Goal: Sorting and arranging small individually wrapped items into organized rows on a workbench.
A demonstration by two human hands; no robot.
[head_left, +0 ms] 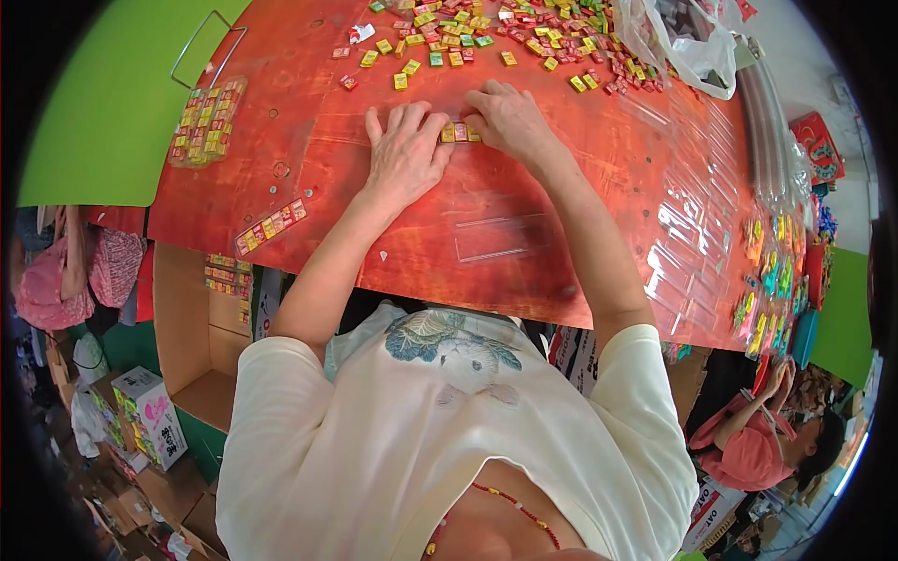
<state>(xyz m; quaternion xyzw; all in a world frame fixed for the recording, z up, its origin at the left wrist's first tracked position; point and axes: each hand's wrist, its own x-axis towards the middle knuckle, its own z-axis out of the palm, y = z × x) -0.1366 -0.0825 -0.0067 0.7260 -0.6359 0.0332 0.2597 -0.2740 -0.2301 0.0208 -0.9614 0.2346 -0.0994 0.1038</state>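
Observation:
A short row of tiny yellow and red boxes [460,133] lies on the table between my hands, apparently in a clear plastic holder whose ends my fingers hide. My left hand [404,154] grips the left end with bent fingers and thumb. Over the right end, the fingers of my right hand [510,117] are curled down and pressed close together. Closer to me rests a clear plastic tray [505,239]. To the left of my left forearm, a filled strip of the tiny boxes [271,227] lies at a slant.
Loose tiny boxes [458,37] are scattered at the far side, beside a white plastic bag [687,47]. Filled packs [208,122] are stacked at the left. Clear trays [692,224] cover the right side. A cardboard box [187,346] stands below the left edge. Other people sit on both sides.

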